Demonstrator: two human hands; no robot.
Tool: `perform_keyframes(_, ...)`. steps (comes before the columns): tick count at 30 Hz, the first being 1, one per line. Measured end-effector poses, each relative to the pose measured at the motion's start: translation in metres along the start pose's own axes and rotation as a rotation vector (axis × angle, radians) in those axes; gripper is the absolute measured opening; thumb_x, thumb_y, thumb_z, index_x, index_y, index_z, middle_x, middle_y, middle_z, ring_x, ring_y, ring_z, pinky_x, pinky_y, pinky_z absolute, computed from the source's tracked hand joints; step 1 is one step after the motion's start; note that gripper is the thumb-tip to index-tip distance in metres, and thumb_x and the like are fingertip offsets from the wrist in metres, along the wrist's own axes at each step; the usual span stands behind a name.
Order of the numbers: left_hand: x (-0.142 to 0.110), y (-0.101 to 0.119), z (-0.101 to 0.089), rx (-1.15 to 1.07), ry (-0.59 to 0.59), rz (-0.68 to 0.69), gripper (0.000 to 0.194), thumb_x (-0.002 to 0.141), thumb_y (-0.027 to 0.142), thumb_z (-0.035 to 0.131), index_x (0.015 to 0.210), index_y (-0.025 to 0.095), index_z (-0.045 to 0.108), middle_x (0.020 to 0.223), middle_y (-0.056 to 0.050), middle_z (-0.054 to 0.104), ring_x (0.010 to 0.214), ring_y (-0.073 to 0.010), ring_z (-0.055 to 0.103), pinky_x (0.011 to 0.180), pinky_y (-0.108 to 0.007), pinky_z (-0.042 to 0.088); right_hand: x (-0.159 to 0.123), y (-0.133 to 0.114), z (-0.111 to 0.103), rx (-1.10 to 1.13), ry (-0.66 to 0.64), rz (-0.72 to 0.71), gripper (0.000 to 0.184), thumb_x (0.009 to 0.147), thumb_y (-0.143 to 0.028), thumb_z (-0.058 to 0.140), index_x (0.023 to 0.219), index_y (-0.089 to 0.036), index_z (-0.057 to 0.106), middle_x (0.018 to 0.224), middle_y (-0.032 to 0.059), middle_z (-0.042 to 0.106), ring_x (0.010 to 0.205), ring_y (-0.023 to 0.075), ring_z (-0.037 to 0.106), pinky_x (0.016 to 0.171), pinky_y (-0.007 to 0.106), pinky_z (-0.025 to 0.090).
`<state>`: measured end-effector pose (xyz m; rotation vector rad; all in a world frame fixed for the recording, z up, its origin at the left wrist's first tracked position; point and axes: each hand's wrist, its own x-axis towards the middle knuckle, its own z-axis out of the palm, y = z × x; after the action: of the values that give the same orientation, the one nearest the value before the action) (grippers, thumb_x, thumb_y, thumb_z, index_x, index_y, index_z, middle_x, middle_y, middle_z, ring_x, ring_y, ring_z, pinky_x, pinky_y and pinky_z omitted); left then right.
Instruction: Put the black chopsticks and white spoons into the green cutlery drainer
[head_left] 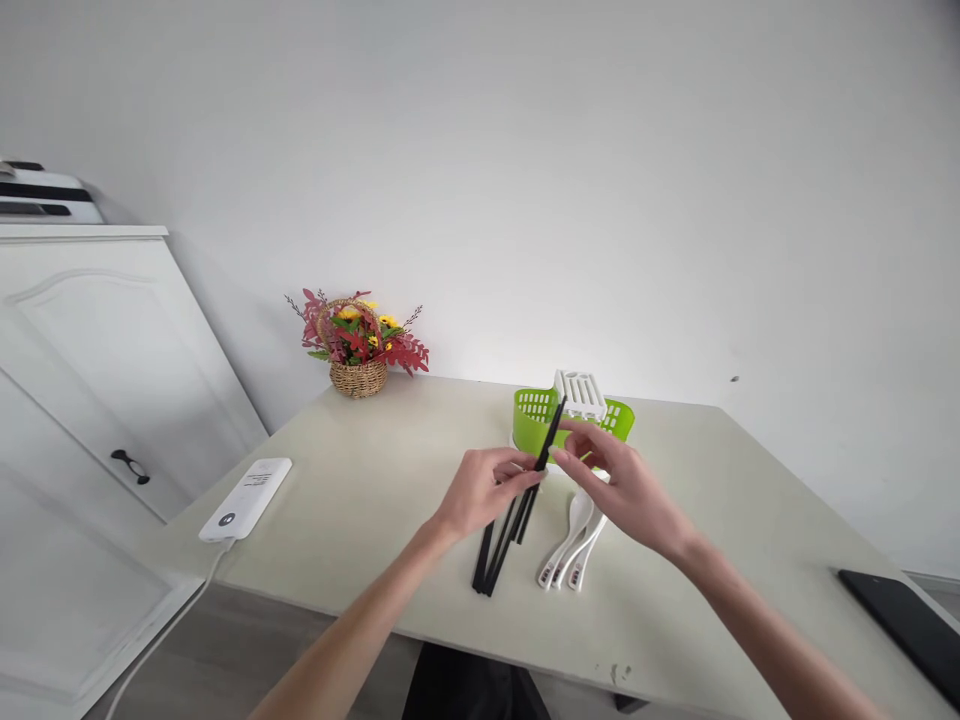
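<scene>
My left hand (491,487) pinches black chopsticks (552,432), which tilt up and to the right above the table. Close to their upper part is my right hand (611,480), thumb and index finger apart; whether the thumb touches them I cannot tell. More black chopsticks (496,562) lie on the table below my left hand. White spoons (562,550) rest beside them, their bowls partly hidden by my right hand. Behind both hands stands a green perforated basket (531,428) with a white slotted piece (581,395) at its back rim.
A wicker basket of artificial flowers (358,375) stands at the table's back left. Nearer on the left lies a white power bank (247,498) with a cable hanging off the edge. A black phone (900,620) lies at the right. A white cabinet (97,400) adjoins the left side.
</scene>
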<state>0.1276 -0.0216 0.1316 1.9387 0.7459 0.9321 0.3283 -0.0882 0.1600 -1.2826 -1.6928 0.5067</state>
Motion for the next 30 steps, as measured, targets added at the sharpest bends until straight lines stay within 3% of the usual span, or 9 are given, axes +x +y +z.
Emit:
perform_keyframes(3,-0.004,0.000,0.015,-0.048,-0.022,0.016,0.029,0.092,0.043,0.071,0.099,0.017,0.079,0.097,-0.007,0.081,0.088,-0.0221,0.077,0.080,-0.028,0.061,0.016,-0.013,-0.008,-0.056,-0.030,-0.017,0.039,0.100,-0.060,0.051,0.094,-0.023,0.063,0.073,-0.0010,0.058,0.064,0.0141,0.052,0.060,0.028,0.046)
perform_keyframes(7,-0.008,-0.018,0.029,-0.067,0.046,0.032,0.022,0.091,0.038,0.072,0.096,0.018,0.079,0.096,-0.006,0.080,0.085,-0.0203,0.077,0.080,-0.027,0.060,0.020,-0.006,-0.008,-0.211,-0.028,-0.074,0.046,0.102,-0.058,0.047,0.071,-0.024,0.052,0.067,-0.0016,0.056,0.059,0.0131,0.044,0.055,0.028,0.037)
perform_keyframes(12,-0.013,-0.045,0.037,-0.030,0.101,0.058,0.023,0.090,0.040,0.074,0.099,0.019,0.079,0.096,-0.005,0.080,0.085,-0.0190,0.076,0.080,-0.026,0.060,0.008,0.004,-0.004,-0.240,-0.088,-0.111,0.042,0.105,-0.055,0.045,0.078,-0.025,0.058,0.076,0.0003,0.065,0.065,0.0151,0.055,0.062,0.029,0.043)
perform_keyframes(19,-0.015,-0.057,0.042,-0.076,0.055,0.004,0.029,0.092,0.045,0.071,0.101,0.020,0.083,0.100,-0.003,0.082,0.092,-0.0235,0.078,0.084,-0.028,0.060,0.005,0.013,-0.006,-0.246,-0.089,-0.049,0.045,0.103,-0.058,0.046,0.077,-0.024,0.057,0.070,-0.0016,0.063,0.062,0.0148,0.056,0.062,0.029,0.044)
perform_keyframes(23,-0.019,-0.066,0.042,-0.038,0.036,-0.068,0.036,0.088,0.050,0.073,0.098,0.017,0.084,0.092,-0.004,0.082,0.085,-0.0247,0.077,0.074,-0.026,0.059,0.008,0.019,-0.007,-0.233,-0.094,-0.041,0.046,0.103,-0.060,0.045,0.077,-0.024,0.059,0.067,-0.0017,0.065,0.061,0.0148,0.058,0.062,0.028,0.045)
perform_keyframes(30,-0.022,-0.076,0.040,0.028,0.041,-0.085,0.044,0.088,0.056,0.071,0.096,0.015,0.085,0.082,-0.006,0.080,0.072,-0.0212,0.071,0.064,-0.024,0.054,0.017,0.002,-0.015,-0.233,-0.065,-0.029,0.041,0.102,-0.059,0.048,0.088,-0.025,0.067,0.070,-0.0014,0.069,0.058,0.0149,0.062,0.060,0.028,0.048)
